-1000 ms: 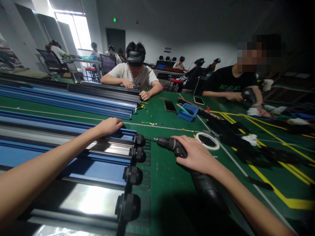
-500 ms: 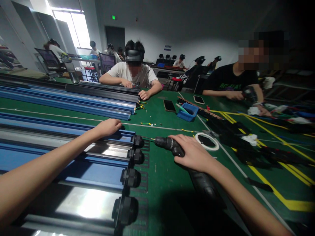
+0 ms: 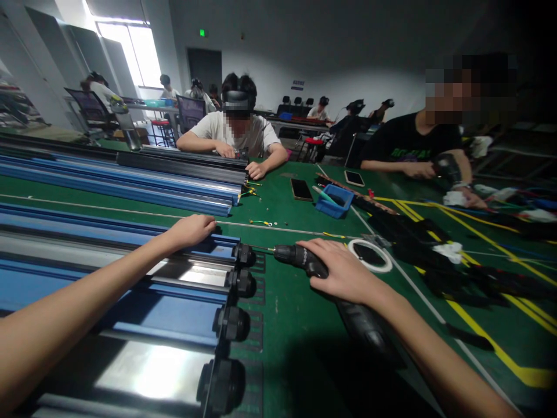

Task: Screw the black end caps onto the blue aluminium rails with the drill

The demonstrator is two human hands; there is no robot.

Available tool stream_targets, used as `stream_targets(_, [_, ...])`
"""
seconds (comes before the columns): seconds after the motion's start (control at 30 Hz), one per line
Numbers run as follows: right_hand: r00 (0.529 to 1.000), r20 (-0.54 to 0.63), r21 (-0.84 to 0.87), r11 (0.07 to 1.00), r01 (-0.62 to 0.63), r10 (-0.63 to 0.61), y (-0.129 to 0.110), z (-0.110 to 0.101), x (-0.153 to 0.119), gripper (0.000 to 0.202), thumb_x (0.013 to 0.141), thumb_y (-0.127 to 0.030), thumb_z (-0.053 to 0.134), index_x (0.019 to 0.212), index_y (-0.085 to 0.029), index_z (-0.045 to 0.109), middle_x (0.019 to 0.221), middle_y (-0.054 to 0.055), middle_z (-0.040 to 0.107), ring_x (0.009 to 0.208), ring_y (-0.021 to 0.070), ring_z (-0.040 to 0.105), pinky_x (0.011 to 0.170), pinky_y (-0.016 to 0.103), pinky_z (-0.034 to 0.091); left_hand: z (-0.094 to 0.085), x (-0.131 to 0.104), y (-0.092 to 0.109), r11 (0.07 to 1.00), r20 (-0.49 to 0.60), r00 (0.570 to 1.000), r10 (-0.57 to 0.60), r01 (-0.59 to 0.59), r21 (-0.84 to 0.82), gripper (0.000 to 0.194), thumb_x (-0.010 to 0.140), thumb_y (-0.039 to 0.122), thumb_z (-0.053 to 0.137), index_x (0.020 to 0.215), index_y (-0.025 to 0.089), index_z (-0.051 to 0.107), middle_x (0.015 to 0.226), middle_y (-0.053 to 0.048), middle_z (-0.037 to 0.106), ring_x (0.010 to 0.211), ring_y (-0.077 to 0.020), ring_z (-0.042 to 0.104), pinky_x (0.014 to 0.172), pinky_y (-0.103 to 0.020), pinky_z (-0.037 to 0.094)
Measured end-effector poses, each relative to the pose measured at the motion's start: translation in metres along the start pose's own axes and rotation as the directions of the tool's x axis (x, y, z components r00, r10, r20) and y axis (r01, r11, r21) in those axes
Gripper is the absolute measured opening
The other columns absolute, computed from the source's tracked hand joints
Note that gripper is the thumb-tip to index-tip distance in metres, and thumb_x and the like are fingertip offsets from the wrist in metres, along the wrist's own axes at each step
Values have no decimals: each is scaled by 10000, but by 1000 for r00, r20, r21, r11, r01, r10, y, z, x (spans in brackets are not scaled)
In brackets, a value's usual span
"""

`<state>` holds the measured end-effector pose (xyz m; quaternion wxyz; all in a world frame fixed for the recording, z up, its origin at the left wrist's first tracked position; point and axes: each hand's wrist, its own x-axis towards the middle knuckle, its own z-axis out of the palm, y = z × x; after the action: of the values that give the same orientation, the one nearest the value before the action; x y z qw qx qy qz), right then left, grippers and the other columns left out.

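A black power driver [image 3: 300, 259] lies level above the green table, and my right hand [image 3: 342, 267] is wrapped round its body. Its long thin bit points left, reaching the end of the farthest near profile by a black cable gland [image 3: 244, 254]. My left hand [image 3: 191, 229], fingers curled down, rests on the far edge of the blue and silver profiles [image 3: 174, 305]; its fingertips are hidden. Several black glands stick out of the profile ends, down to a large one [image 3: 228, 386] at the bottom.
More profiles [image 3: 130, 186] lie beyond. A blue bin [image 3: 334, 201], phone [image 3: 300, 188] and white ring [image 3: 369, 255] are on the table [image 3: 287, 325]. One person [image 3: 261, 136] sits opposite; another [image 3: 404, 142] holds a tool at right. Black sleeving [image 3: 439, 273] lies right.
The view has shifted slightly, so things appear a little lower or farther right. Both hands keep the same pose, with the driver still at the profile end.
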<state>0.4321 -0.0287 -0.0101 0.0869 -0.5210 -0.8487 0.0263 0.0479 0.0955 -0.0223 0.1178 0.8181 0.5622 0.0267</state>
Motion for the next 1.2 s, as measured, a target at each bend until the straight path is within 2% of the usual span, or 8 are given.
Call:
stream_targets(0.23, [999,-41,-70,998,6,-8,4,3,-3,714,822,-404,658,1489,-228,476,1426,125,589,1333,340,528,1204,561,283,-2,-2,0,998,-21,999,48,-49,-44,462,1012,453,333,912,180,693,884,-97,726,799,-230,654,685,-288,378])
stream_targets(0.37, [975,-65,-96,972,-217,211,5,8,-16,912,822,-723,609,1537,-183,437,1514,188,505,1374,417,482,1144,586,383,-6,-10,10,951,-94,959,268,-279,-135,457,1025,474,368,881,161,669,779,-57,676,706,-189,594,661,-272,368])
stream_targets(0.43, [951,-65,-77,948,-308,303,4,13,-23,956,829,-779,554,1545,-160,425,1515,203,497,1375,425,476,1126,576,414,-7,-15,17,904,-105,926,364,-378,-200,431,1029,465,386,929,156,670,815,-45,679,729,-179,589,684,-262,383])
stream_targets(0.6, [928,-94,-48,929,-366,360,4,28,-26,972,835,-741,568,1547,-100,406,1518,228,466,1393,428,431,1149,557,390,-10,-24,33,818,-46,864,501,-491,-299,405,1035,474,427,1098,166,682,975,-37,713,841,-174,625,769,-243,421])
stream_targets(0.7, [929,-105,-42,932,-360,354,4,31,-23,896,811,-608,640,1530,-117,428,1478,209,497,1357,427,447,1140,545,392,-8,-23,32,807,-21,848,529,-510,-297,414,1039,465,426,1142,161,688,1030,-52,722,886,-183,644,800,-242,442])
stream_targets(0.9, [933,-75,-25,935,-354,351,1,26,-22,798,786,-425,611,1522,-165,443,1412,183,534,1310,415,472,1107,540,401,-1,-14,23,752,-28,801,598,-572,-327,462,1041,372,440,1438,179,579,1410,-95,634,1260,-222,603,1055,-274,417])
stream_targets(1.03, [927,-35,-12,927,-374,374,-2,22,-20,793,782,-428,602,1528,-216,440,1438,157,519,1323,412,456,1077,535,420,-3,-14,24,725,-28,781,624,-592,-351,446,1034,324,441,1407,144,608,1393,-95,653,1245,-199,624,1049,-243,428])
stream_targets(1.2, [916,8,2,916,-400,400,-5,20,-18,792,791,-402,582,1548,-236,420,1473,150,494,1329,423,432,1038,547,441,-7,-16,28,757,-11,799,601,-574,-313,430,1002,288,466,1365,132,634,1347,-91,682,1201,-198,649,1008,-225,445])
